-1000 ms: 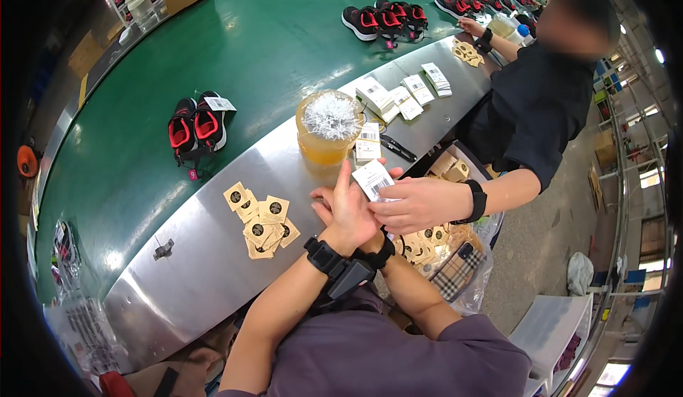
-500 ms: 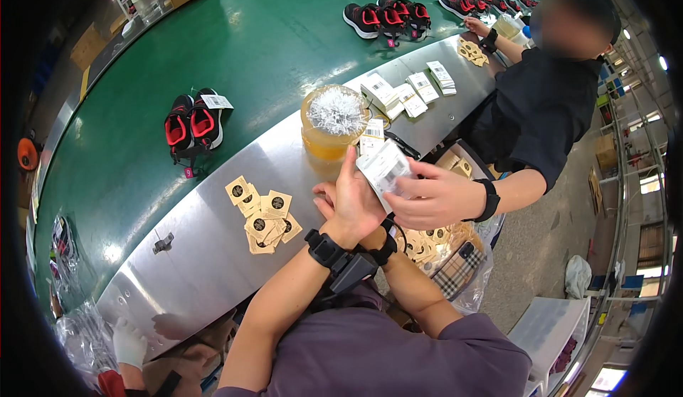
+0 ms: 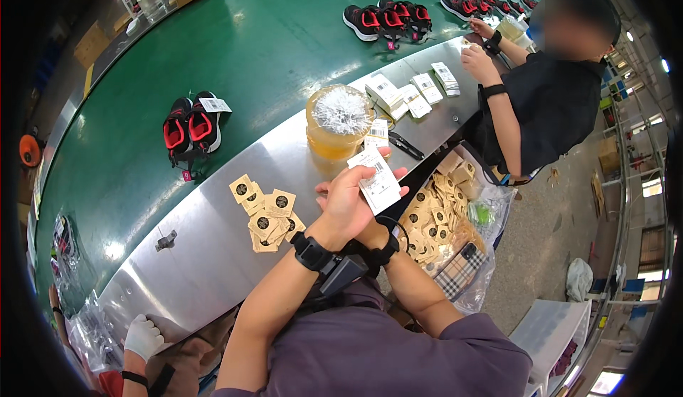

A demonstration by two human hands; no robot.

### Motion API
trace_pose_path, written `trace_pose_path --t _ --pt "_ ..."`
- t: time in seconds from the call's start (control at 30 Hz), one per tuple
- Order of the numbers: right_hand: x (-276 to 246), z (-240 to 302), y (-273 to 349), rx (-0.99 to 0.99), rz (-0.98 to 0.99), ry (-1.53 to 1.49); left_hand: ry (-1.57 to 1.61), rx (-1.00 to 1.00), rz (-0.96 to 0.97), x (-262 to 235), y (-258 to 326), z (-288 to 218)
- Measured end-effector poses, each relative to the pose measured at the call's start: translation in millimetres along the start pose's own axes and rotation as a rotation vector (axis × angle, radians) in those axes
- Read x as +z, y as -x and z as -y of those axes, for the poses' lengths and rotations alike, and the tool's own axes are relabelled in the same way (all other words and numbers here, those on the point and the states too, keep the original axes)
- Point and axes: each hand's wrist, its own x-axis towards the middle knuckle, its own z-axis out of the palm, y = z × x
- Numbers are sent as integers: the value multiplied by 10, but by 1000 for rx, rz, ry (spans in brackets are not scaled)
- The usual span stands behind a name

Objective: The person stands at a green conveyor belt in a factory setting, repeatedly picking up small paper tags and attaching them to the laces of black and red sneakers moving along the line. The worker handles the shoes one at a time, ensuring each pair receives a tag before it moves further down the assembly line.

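Head view: left hand fingers clamp white tags; right hand hidden.

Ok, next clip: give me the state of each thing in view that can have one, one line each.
left hand: raised over the metal counter, closed around the white tags.
right hand: mostly hidden behind the left hand; grip cannot be told.
white tags: held, off the counter.
amber jar: upright, open top, full of white fasteners.
brown tags: loose pile lying on the metal counter.
pair of shoes: side by side on the green belt, tag attached.
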Motion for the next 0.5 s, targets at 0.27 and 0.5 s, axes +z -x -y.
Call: trace_pose_path --t 0.27,0.5 --pt "-26 72 -66 -160 -203 -61 -260 69 -88 -41 273 -301" --pt "0 81 -115 -26 4 176 -48 126 -38 -271 489 -607"
